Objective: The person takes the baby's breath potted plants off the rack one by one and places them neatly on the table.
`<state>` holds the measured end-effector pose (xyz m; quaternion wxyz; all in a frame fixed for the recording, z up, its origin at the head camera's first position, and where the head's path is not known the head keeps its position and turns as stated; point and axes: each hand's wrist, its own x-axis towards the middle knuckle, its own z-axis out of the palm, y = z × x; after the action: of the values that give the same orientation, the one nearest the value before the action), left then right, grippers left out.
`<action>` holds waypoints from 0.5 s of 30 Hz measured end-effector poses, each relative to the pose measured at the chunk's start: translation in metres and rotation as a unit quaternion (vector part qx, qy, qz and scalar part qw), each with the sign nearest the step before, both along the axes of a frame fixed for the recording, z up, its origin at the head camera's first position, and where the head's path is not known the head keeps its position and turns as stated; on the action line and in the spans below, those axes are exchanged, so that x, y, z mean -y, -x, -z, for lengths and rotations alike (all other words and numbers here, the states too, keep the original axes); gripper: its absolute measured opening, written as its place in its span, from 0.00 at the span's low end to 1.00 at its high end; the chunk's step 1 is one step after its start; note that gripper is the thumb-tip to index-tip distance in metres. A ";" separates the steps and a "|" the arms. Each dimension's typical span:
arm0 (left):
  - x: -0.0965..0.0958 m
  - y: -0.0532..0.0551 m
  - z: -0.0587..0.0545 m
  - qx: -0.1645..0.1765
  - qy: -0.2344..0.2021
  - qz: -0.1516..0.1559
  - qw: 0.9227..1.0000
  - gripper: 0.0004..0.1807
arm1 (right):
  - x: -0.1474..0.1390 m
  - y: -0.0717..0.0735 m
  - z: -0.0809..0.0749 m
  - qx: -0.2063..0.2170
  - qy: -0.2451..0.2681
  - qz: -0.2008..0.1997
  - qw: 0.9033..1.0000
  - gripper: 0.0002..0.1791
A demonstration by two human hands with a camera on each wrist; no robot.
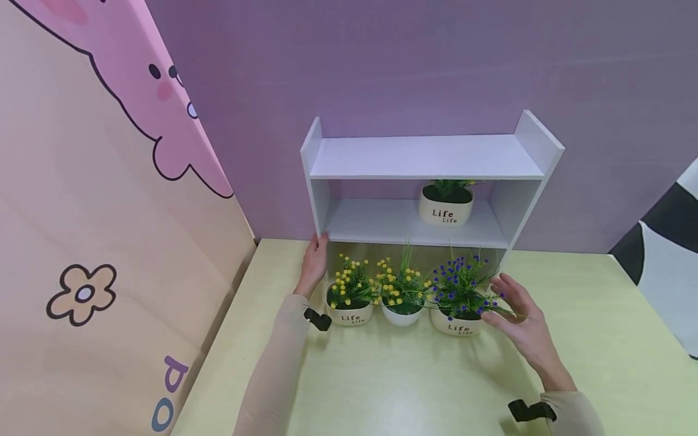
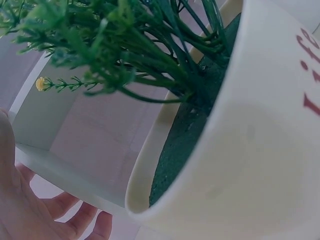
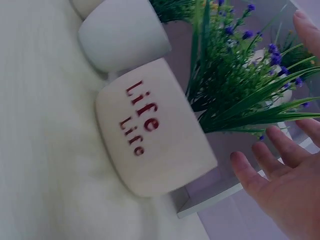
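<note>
A white two-tier shelf [image 1: 431, 158] stands against the purple wall. My left hand [image 1: 313, 266] grips its left side panel low down; in the left wrist view, the fingers [image 2: 84, 218] lie along the panel's outer face. Beside the purple-flowered potted plant [image 1: 459, 325] is my right hand [image 1: 520, 324], fingers spread and thumb apart, overlapping the leaves in the head view. The right wrist view shows these fingers [image 3: 282, 145] near the foliage with nothing gripped. That plant's cream pot [image 3: 155, 130] bears the words "Life Life".
In front of the shelf stand a yellow-flowered plant in a cream pot [image 1: 349, 316] and another in a round white pot [image 1: 400, 316]. One more potted plant [image 1: 445, 213] sits on the middle board. All stand over a pale table [image 1: 382, 387]; a printed panel [image 1: 131, 242] borders its left.
</note>
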<state>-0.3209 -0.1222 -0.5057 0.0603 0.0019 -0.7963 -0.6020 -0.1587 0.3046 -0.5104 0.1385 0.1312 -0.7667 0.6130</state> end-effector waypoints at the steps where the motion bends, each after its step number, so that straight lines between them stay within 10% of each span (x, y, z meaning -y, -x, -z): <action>1: 0.000 0.000 0.000 0.000 0.000 0.000 1.000 0.37 | 0.000 0.001 -0.001 -0.002 0.018 -0.009 1.000 0.49; 15: 0.000 0.003 0.002 -0.002 -0.001 0.000 1.000 0.38 | 0.000 0.005 -0.025 -0.025 0.068 -0.065 0.995 0.49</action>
<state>-0.3239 -0.1227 -0.5077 0.0622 0.0010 -0.7956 -0.6026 -0.1632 0.3044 -0.4854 0.1264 0.1863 -0.7096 0.6677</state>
